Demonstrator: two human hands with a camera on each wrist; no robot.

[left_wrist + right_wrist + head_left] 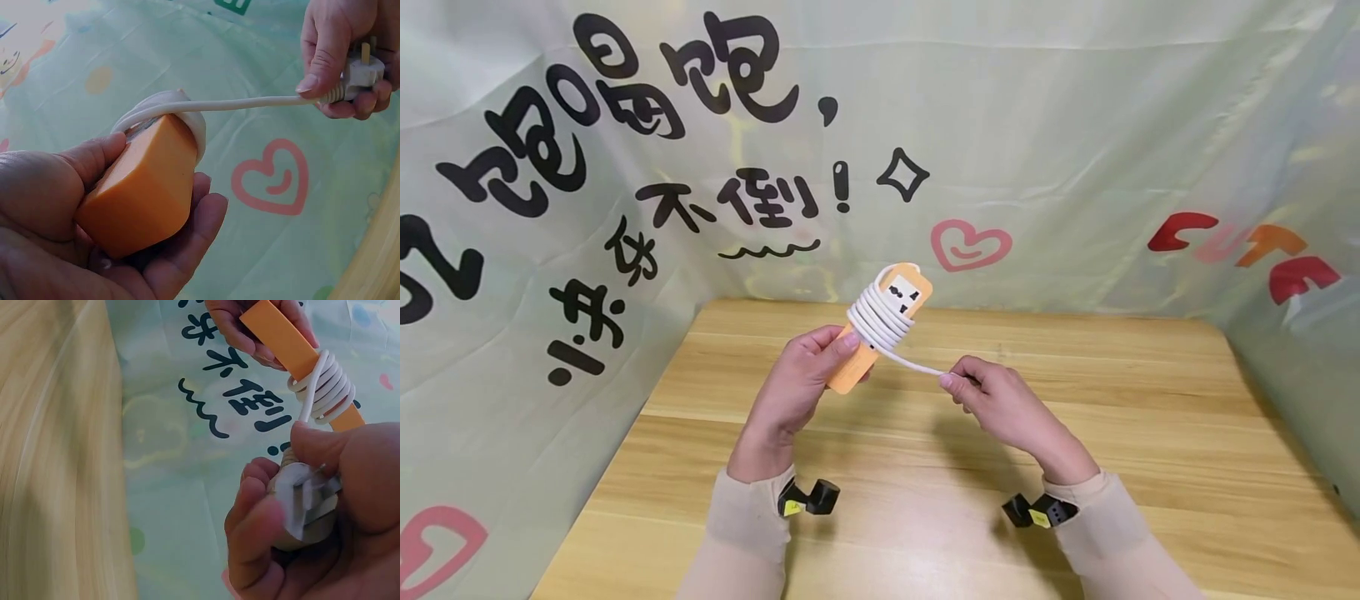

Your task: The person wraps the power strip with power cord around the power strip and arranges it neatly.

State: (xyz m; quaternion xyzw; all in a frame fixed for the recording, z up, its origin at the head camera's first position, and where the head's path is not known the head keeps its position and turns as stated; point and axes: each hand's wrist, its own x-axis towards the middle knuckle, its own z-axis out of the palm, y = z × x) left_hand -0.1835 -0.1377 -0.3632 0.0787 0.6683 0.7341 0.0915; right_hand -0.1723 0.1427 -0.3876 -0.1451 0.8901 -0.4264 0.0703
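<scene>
An orange power strip point(848, 372) is held above the table in my left hand point(797, 375), thumb on its front face and fingers behind. White cord point(880, 320) is wound in several turns around its middle, below a socket at the upper end. From the coil a short stretch of cord runs taut to my right hand point(1000, 400). That hand grips the white plug point(364, 72) at the cord's end, with its metal prongs showing in the left wrist view. In the right wrist view my fingers curl around the plug point(306, 512), and its prongs look blurred.
The wooden table point(880, 533) lies under both hands. Around its back and sides hangs a pale green printed cloth point(1075, 150) with black lettering, hearts and coloured letters. Each wrist carries a small black camera, such as the left one point(808, 497).
</scene>
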